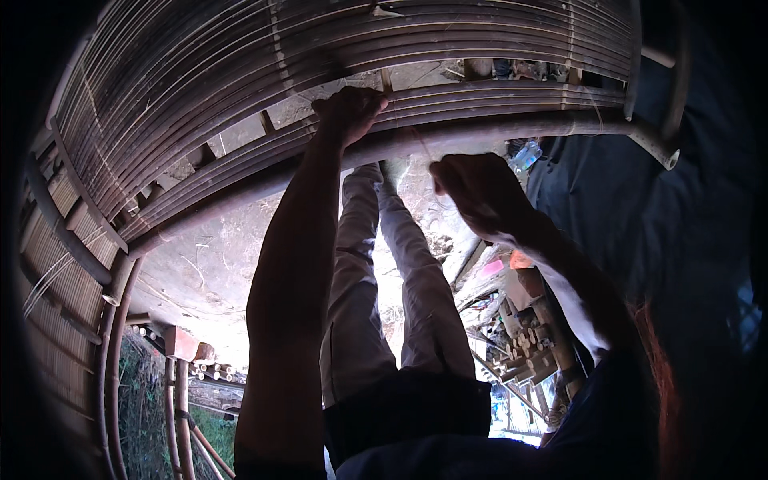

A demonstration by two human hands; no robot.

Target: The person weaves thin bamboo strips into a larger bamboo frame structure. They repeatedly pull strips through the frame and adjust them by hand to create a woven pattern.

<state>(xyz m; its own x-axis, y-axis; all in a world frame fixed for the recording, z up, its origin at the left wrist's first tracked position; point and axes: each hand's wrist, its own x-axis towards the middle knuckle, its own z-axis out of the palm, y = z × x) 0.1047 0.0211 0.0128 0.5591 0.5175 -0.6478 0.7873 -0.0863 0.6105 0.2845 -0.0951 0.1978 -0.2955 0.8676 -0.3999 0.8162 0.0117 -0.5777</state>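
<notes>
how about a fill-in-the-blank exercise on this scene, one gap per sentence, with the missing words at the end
1. Of the left hand and the right hand, the ____ one overlaps the narrow band of slats in the picture.
2. The clear plastic thing shows nearer to the ____ hand.
3. In the picture, ____ pale trouser legs show between the forearms.
4. The pink thing is on the ____ side of the orange thing.

Missing words: left, right, two, left.

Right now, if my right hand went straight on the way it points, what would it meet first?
Probably the thick bamboo pole along the near edge of the slatted panel, just ahead of your right hand; depth is unclear, so it might pass beneath.
</notes>
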